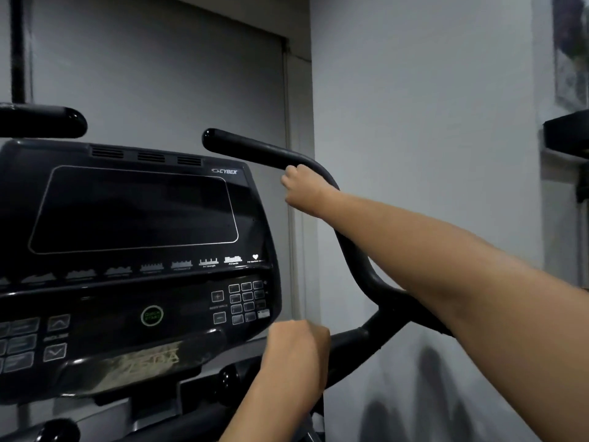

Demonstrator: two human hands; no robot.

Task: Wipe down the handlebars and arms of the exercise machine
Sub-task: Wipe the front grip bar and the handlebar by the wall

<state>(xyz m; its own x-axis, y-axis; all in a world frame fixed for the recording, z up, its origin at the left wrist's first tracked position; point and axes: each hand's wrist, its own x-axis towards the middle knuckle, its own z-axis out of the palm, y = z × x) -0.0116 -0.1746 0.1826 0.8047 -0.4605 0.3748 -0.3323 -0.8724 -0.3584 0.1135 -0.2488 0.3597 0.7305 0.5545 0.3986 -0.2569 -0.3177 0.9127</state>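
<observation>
A black exercise machine fills the left and middle of the view. Its right handlebar (251,148) curves from a rounded tip down to a lower arm (360,342). My right hand (302,189) is closed around the upper bend of this handlebar, with my forearm stretched across the frame. My left hand (296,352) is closed on the lower arm, just right of the console. No cloth shows in either hand; the fingers hide what is under them. The left handlebar's tip (54,122) pokes in at the upper left.
The machine's console (134,212) with a dark screen and keypad buttons (245,301) stands left of my hands. A grey wall (430,122) lies close behind the handlebar. A dark shelf-like object (567,132) juts out at the right edge.
</observation>
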